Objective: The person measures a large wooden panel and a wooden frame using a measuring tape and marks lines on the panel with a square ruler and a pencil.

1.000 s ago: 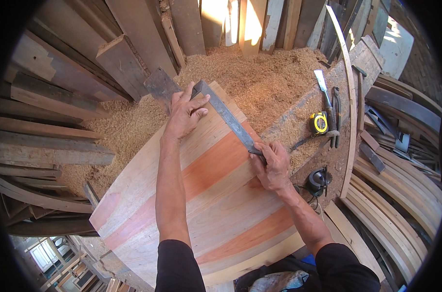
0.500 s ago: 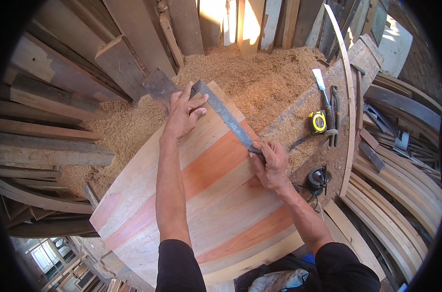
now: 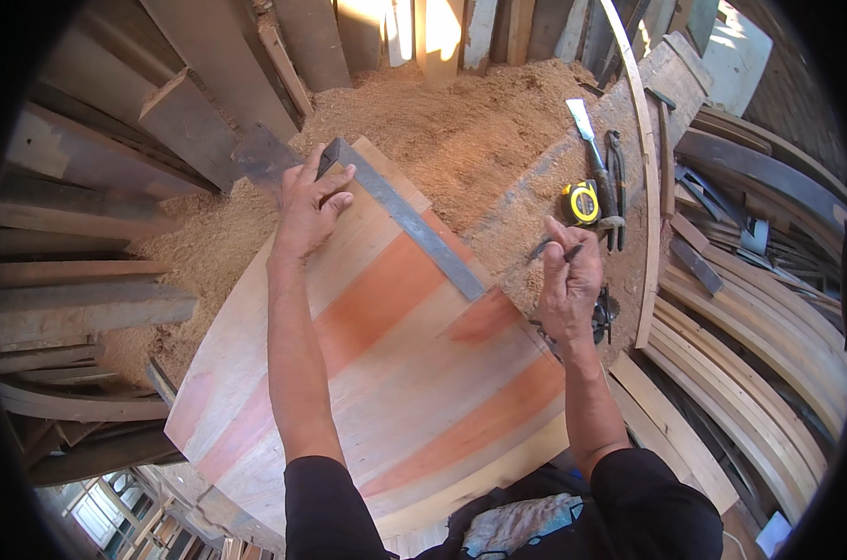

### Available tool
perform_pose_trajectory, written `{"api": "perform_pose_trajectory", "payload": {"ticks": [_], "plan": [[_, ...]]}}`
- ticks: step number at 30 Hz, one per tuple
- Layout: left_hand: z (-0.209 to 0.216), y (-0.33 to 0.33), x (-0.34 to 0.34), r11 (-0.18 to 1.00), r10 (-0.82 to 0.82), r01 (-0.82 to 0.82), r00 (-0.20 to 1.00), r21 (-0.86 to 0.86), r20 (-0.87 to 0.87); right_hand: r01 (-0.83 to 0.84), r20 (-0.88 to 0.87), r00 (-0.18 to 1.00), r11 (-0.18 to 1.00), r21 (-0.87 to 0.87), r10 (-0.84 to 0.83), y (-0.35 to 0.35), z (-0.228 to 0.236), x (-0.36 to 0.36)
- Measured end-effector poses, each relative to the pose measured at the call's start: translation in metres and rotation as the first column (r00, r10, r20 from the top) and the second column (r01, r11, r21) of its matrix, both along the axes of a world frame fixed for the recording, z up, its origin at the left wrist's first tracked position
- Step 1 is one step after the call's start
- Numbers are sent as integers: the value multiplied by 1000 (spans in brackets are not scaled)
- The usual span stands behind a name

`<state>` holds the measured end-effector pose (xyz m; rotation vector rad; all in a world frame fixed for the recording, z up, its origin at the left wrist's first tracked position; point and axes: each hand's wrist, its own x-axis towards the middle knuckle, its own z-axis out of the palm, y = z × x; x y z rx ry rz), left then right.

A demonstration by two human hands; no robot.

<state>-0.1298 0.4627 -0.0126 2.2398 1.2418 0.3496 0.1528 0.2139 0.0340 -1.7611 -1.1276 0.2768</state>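
My left hand (image 3: 308,207) is closed around the dark stock of a try square (image 3: 422,235) at the far left corner of a wooden panel (image 3: 377,364). The square's grey metal blade lies flat along the panel's far right edge. Striped in pale and reddish-orange boards, the panel spreads out below my forearms. My right hand (image 3: 571,285) is raised off the panel, just beyond its right corner, with a short dark pencil (image 3: 573,252) pinched in its fingers. Most of the pencil is hidden by the fingers.
A yellow and black tape measure (image 3: 580,203), a chisel (image 3: 587,131) and pincers (image 3: 616,187) lie on a sawdust-strewn board beyond my right hand. Beside my right wrist is a partly hidden power tool (image 3: 606,315). Curved timber strips (image 3: 741,373) are stacked right; planks (image 3: 78,271) stand left.
My right hand has lifted off the end of the blade and moved right, away from the panel. My left hand stays on the square. The whole view has shifted slightly.
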Motion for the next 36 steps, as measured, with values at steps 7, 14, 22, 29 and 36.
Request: {"api": "perform_pose_trajectory", "payload": {"ticks": [7,14,22,29,36], "plan": [[7,-3,3,1000,14,-13,999,26,-41,-64,-251,966,998,28,69,-5,4,3],[6,-11,4,1000,16,-15,999,18,-43,-264,-53,964,964,-34,262,11,0,-29],[3,-7,2,1000,13,-13,1000,22,-14,-436,114,887,893,-111,447,7,-24,-51],[4,-6,4,1000,6,-6,1000,1,-10,-436,79,891,891,-125,447,7,-28,-49],[5,-7,4,1000,19,-19,1000,-2,-6,-452,71,886,887,-93,459,7,-29,-50]]}}
